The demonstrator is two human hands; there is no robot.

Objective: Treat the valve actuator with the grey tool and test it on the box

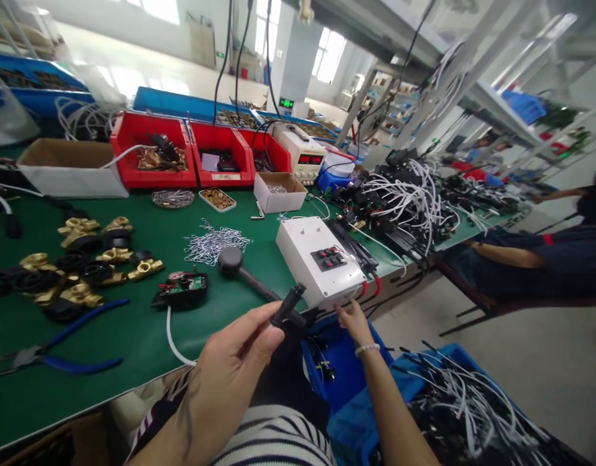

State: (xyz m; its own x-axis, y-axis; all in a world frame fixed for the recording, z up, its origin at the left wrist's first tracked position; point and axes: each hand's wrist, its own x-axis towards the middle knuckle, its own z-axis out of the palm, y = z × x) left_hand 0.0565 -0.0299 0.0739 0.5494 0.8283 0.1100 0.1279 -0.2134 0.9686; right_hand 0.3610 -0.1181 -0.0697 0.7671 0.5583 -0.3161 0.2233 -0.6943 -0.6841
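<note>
My left hand [230,372] is closed on a small black plug-like part [288,304], held up near the edge of the green bench [147,336]. My right hand [353,320] reaches to the near corner of a white box with red switches [320,259]; its fingers touch the box edge by the red wires, and their grip is hidden. A black mallet [239,268] lies just beyond my left hand. A small open circuit module [181,289] with a white cable sits to the left.
Brass fittings with black coils [79,265] and blue-handled pliers [59,353] lie at left. Red bins [181,155], cardboard boxes and a power supply [302,152] stand behind. Wire bundles [409,200] pile at right. Blue crates [356,388] sit below. Another person [545,252] sits at far right.
</note>
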